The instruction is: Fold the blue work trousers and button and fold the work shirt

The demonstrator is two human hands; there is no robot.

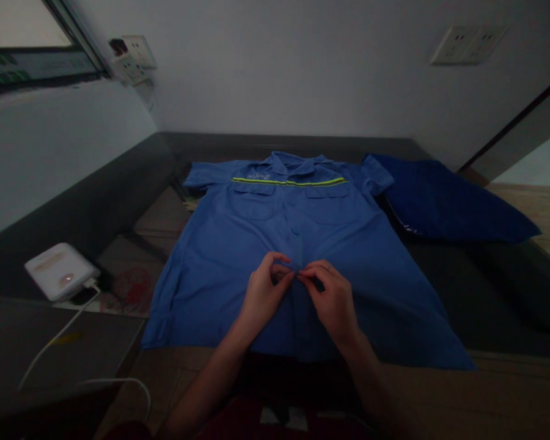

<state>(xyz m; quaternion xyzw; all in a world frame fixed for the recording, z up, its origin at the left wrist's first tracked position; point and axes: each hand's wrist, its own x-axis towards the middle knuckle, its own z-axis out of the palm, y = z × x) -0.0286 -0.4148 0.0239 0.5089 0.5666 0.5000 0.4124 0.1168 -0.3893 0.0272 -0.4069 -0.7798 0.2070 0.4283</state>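
Note:
A blue short-sleeved work shirt [211,263] lies spread front side up, its collar pointing away from me. It has two flap pockets and a yellow-green stripe across the chest. My left hand [268,284] pinches the front placket between thumb and fingers, around the middle of the shirt. Close against it, my right hand [330,293] pinches the same placket from the other side. The fingertips nearly meet and hide the small spot they hold. Farther up the placket a button [296,231] shows.
A dark blue bag or folded cloth [449,198] lies by the right sleeve. On the left sits a white box-shaped device [62,271] with a white cable [50,342] plugged in. Wall sockets [470,44] are on the wall behind the dark glossy tabletop [486,293].

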